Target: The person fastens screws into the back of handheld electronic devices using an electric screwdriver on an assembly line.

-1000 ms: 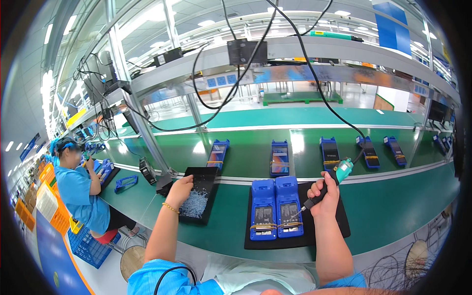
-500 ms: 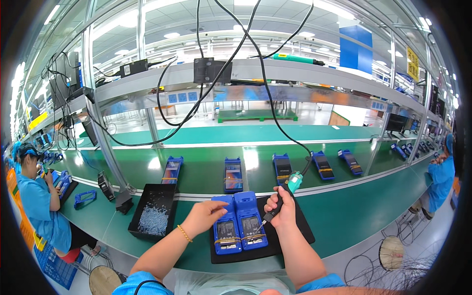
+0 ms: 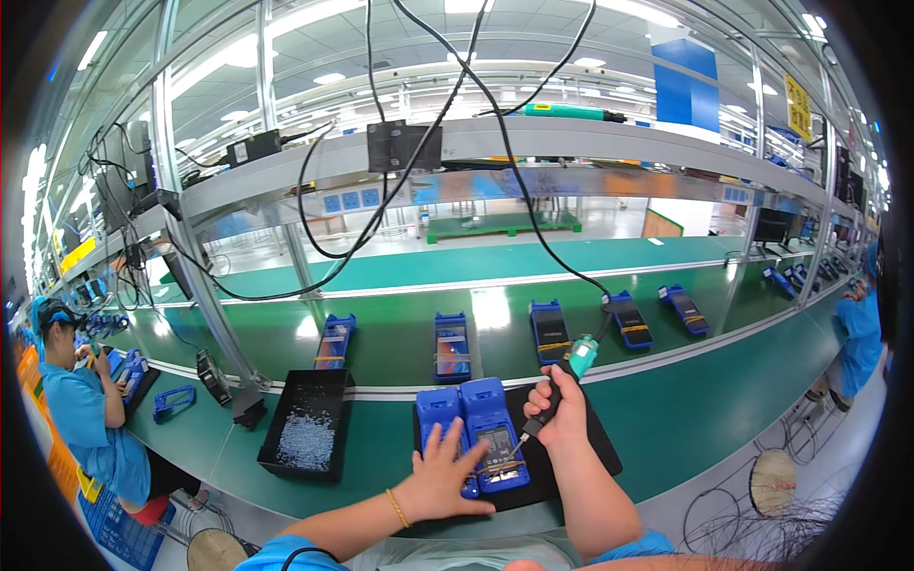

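Two blue handheld terminals lie face down, side by side, on a black mat. My left hand is spread open over the left terminal, hiding much of its lower half. A green and black electric screwdriver is gripped in my right hand. Its thin bit slants down to the lower part of the right terminal, close to the yellow rubber band around it. I cannot tell whether the tip touches a screw.
Left of the mat stands a black tray with many small screws. Beyond, several banded terminals lie along the green line. A black cable hangs to the screwdriver. Co-workers sit at both sides.
My left hand has come down over the left terminal, and its fingers have spread. My right hand still holds the screwdriver at the right terminal. The view has shifted slightly.
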A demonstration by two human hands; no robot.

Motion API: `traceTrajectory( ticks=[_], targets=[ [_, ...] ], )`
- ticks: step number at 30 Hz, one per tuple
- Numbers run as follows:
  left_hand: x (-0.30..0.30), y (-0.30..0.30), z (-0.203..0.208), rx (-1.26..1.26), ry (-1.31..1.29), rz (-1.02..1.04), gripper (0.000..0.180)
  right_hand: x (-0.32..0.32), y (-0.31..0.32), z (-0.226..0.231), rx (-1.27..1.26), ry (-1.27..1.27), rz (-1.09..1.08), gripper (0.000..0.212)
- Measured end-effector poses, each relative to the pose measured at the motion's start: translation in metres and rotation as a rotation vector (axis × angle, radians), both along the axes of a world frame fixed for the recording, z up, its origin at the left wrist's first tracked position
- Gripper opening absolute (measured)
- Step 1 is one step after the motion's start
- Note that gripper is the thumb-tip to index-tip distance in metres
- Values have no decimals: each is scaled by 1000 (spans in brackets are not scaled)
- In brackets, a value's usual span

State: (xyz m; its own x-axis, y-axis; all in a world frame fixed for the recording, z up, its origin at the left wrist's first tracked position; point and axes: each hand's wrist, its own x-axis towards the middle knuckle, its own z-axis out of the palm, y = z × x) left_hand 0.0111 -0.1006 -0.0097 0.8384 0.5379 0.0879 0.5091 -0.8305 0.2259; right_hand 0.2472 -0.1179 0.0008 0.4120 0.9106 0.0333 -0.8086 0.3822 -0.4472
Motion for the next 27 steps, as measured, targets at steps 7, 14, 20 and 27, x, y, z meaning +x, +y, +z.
traceTrajectory(
  ticks=[7,14,20,27],
  targets=[
    [-13,0,-14,192,-47,-32,79,-7,1,6,-61,-35,-25,15],
    [-13,-8,8,261,56,12,52,-6,1,4,-67,-25,-48,17],
    [-32,27,23,-17,-390,0,35,-5,-3,8,-14,7,-53,18],
    [16,79,68,-123,-610,-23,32,-2,-9,14,25,6,-21,18]
  ],
)
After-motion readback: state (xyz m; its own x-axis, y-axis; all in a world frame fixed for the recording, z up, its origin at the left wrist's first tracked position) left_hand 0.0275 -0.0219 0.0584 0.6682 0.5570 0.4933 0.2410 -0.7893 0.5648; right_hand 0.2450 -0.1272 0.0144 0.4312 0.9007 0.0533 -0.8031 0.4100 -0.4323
